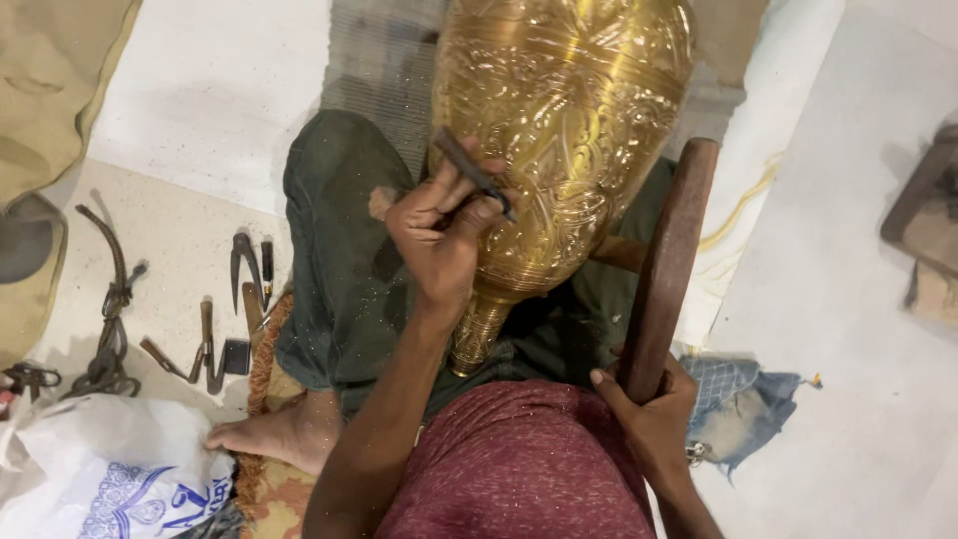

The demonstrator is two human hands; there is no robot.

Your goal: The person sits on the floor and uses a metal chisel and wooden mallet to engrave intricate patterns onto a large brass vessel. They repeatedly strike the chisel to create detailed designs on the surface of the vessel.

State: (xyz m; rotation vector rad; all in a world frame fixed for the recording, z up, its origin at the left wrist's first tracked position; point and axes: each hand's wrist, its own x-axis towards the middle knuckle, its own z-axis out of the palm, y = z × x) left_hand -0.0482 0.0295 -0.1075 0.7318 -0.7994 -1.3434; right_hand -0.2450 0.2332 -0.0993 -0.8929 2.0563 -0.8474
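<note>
Brass vase (564, 130): lying across your lap, neck toward you. Your left hand (439, 235), fingers clamped on a chisel (474, 172), is pressing its tip against the vase; your right hand (649, 409), clamped, is raising a wooden mallet (667, 260) alongside.

**One printed bag at our lower left**

We see only one package: a soft white plastic bag with blue printed ornament and lettering (110, 469). It lies crumpled on the pale floor in the lower left corner, just beside our bare foot (274, 436), and its lower edge is cut by the frame. The blue print sits on its lower part, curled and partly folded. We find no labels, signs or screens.
</note>
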